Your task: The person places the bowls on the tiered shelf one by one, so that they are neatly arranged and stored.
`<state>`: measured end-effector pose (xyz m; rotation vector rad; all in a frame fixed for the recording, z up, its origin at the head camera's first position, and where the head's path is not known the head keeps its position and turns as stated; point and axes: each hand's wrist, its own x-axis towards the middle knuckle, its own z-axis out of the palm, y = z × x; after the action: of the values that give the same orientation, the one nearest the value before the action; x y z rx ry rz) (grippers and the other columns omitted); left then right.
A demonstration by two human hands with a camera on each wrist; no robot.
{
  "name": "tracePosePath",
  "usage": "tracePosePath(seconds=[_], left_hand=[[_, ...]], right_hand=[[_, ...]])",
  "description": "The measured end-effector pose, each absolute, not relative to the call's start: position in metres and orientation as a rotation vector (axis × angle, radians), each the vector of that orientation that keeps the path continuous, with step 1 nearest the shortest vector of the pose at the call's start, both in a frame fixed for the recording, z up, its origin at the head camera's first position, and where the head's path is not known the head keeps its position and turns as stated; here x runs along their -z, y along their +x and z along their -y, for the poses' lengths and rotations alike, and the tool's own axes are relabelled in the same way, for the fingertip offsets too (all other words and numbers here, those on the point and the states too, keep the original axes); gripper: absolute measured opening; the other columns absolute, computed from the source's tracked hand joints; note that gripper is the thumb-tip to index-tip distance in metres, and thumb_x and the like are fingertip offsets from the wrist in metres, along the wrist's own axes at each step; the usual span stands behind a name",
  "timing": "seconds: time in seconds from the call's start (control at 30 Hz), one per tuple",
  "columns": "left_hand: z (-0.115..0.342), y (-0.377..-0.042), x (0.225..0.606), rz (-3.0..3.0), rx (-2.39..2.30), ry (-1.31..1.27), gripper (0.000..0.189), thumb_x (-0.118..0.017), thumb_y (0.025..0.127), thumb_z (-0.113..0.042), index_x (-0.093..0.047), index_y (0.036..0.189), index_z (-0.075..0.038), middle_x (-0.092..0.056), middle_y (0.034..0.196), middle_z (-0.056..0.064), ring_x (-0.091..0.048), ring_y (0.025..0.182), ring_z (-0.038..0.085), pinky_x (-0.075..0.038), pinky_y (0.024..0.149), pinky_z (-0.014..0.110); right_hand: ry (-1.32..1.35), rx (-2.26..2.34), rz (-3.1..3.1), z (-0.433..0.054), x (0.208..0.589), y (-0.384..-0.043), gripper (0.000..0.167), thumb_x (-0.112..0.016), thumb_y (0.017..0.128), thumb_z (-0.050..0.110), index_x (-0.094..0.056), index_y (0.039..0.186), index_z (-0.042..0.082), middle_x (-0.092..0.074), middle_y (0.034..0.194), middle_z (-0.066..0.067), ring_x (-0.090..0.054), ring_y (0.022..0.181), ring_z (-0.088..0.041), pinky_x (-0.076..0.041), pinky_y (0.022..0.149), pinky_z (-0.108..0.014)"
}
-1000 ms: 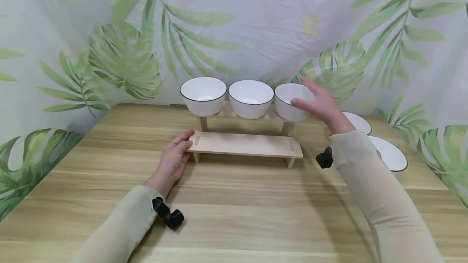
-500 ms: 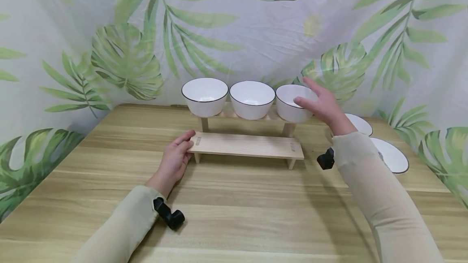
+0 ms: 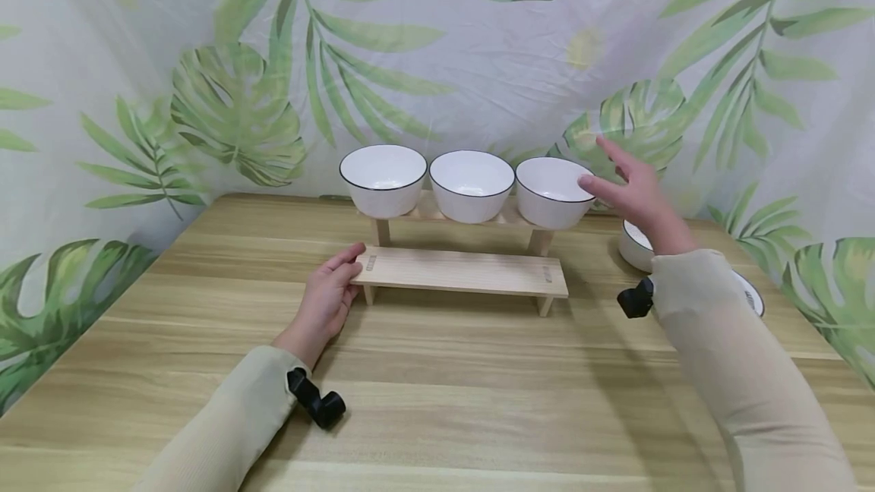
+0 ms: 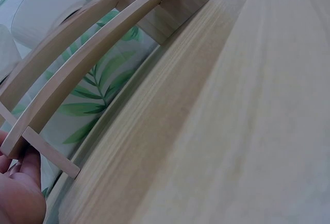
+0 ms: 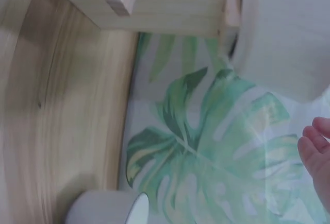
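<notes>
Right hand (image 3: 636, 192) has shifted rightward since the earlier frame, thumb and fingers spread, holding nothing, near the white, round, dark-rimmed bowl (image 3: 552, 192) standing upright at the top right of the pale wooden two-tier rack (image 3: 458, 270). Left hand (image 3: 324, 298) pinches the rack's lower left end; a tug there could jolt the bowl, and a thumb snagging its rim could tip it off.

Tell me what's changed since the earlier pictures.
The right hand has moved off to the right, away from the right bowl. Its thumb lay across that bowl's opening; now the right wrist view shows the hand apart from it. The left hand still holds the lower shelf by its left end. The left bowl, middle bowl and right bowl stayed put.
</notes>
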<state>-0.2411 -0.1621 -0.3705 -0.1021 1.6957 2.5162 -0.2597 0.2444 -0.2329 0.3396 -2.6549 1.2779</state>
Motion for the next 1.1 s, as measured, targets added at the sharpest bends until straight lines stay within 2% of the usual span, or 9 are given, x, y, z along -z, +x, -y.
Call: tracePosePath(seconds=[0.3,0.63,0.73,0.8,0.93,0.97,1.03,1.1], left_hand=[[0.163,-0.242,0.37,-1.693,-2.516,-0.111,0.049,-0.036,0.094,0.002,-0.029,0.143,0.001,-0.021,0.153,0.007,-0.032,0.132,0.02,-0.044,0.086,0.013],[0.163,-0.241,0.369,-1.693,-2.515,-0.102,0.05,-0.037,0.094,0.002,-0.029,0.143,0.002,-0.022,0.152,0.008,-0.033,0.13,0.02,-0.045,0.085,0.013],[0.162,-0.241,0.369,-1.693,-2.519,-0.104,0.049,-0.037,0.094,0.001,-0.029,0.143,0.002,-0.023,0.152,0.008,-0.033,0.13,0.02,-0.045,0.085,0.014],[0.162,-0.242,0.369,-1.692,-2.52,-0.107,0.049,-0.037,0.094,0.001,-0.029,0.142,0.002,-0.023,0.152,0.008,-0.033,0.131,0.02,-0.045,0.085,0.014],[0.162,-0.242,0.369,-1.695,-2.513,-0.113,0.05,-0.038,0.094,0.001,-0.029,0.143,0.001,-0.023,0.152,0.008,-0.034,0.13,0.02,-0.045,0.085,0.014],[0.162,-0.242,0.369,-1.694,-2.511,-0.114,0.05,-0.038,0.094,0.001,-0.03,0.143,0.001,-0.022,0.152,0.008,-0.034,0.129,0.02,-0.045,0.084,0.013],[0.162,-0.242,0.369,-1.699,-2.508,-0.117,0.05,-0.038,0.094,0.001,-0.03,0.143,0.001,-0.023,0.152,0.008,-0.035,0.129,0.019,-0.045,0.084,0.013],[0.162,-0.241,0.369,-1.697,-2.507,-0.122,0.049,-0.038,0.094,0.001,-0.03,0.143,0.001,-0.023,0.152,0.007,-0.035,0.128,0.019,-0.045,0.084,0.013]], right_hand=[[0.305,-1.291,2.622,-0.268,0.227,-0.236,0.072,-0.057,0.088,0.033,-0.019,0.149,0.023,-0.015,0.155,-0.003,-0.013,0.138,-0.039,-0.013,0.11,-0.055],[0.253,-1.265,2.604,-0.3,0.24,-0.212,0.069,-0.055,0.09,0.029,-0.021,0.148,0.017,-0.019,0.154,-0.005,-0.018,0.139,-0.028,-0.013,0.113,-0.043],[0.213,-1.265,2.606,-0.312,0.247,-0.205,0.068,-0.054,0.091,0.029,-0.02,0.149,0.017,-0.018,0.154,-0.004,-0.018,0.139,-0.024,-0.013,0.114,-0.037],[0.193,-1.272,2.611,-0.319,0.25,-0.2,0.068,-0.053,0.091,0.028,-0.018,0.149,0.017,-0.016,0.155,-0.003,-0.016,0.14,-0.023,-0.015,0.113,-0.027],[0.134,-1.265,2.652,-0.333,0.256,-0.189,0.069,-0.051,0.093,0.03,-0.013,0.149,0.018,-0.011,0.155,-0.005,-0.011,0.14,-0.028,-0.019,0.1,-0.004],[0.113,-1.258,2.665,-0.336,0.257,-0.186,0.069,-0.05,0.093,0.031,-0.013,0.15,0.018,-0.01,0.155,-0.007,-0.01,0.14,-0.029,-0.019,0.1,-0.004],[0.074,-1.249,2.684,-0.342,0.26,-0.181,0.069,-0.049,0.093,0.032,-0.012,0.15,0.019,-0.008,0.155,-0.008,-0.009,0.14,-0.032,-0.017,0.107,-0.012],[0.037,-1.218,2.701,-0.347,0.264,-0.176,0.069,-0.049,0.093,0.034,-0.012,0.15,0.02,-0.008,0.154,-0.011,-0.009,0.139,-0.035,-0.012,0.114,-0.028]])
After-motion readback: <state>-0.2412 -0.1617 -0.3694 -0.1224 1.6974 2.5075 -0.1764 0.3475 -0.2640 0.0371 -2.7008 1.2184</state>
